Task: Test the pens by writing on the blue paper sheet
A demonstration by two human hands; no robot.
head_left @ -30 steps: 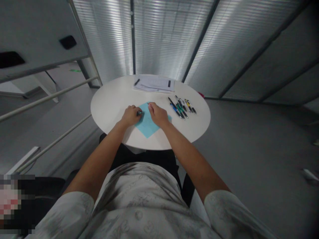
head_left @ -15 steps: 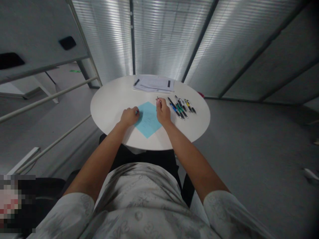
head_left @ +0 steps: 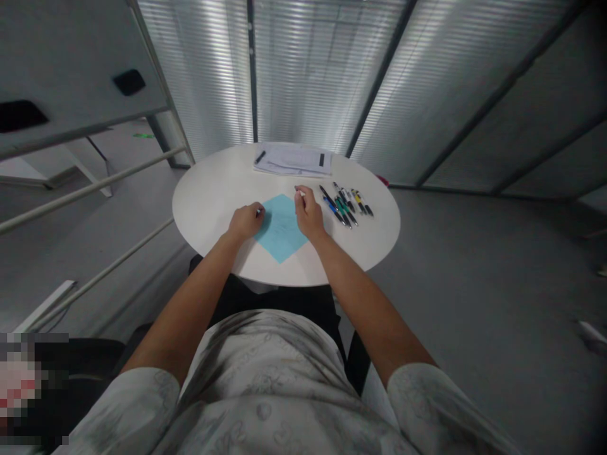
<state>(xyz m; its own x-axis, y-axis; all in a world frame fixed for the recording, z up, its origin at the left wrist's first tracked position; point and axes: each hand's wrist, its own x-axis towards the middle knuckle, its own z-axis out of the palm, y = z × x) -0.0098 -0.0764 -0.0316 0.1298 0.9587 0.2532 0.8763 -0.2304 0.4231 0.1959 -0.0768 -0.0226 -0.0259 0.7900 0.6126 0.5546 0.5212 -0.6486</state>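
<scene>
A light blue sheet of paper (head_left: 281,237) with faint marks lies turned like a diamond on the white round table (head_left: 218,183). My left hand (head_left: 245,221) rests at the sheet's left corner, fingers closed around a small dark piece whose kind I cannot make out. Over the right side of the sheet is my right hand (head_left: 310,213), its thumb and fingers curled together. Whatever it may hold is too small and hidden to name. Just right of that hand, several pens (head_left: 339,205) lie in a loose group, with black, blue, green, white and yellow parts.
Toward the table's far edge lies a stack of white papers (head_left: 291,158) with a dark pen (head_left: 260,157) on its left end. Blinds (head_left: 313,76) stand behind the table. Pale rails (head_left: 95,188) run along the left.
My right hand has shifted slightly left, and its fingertips have changed position. The small tip seen above them earlier shows less now. My left hand has barely moved.
</scene>
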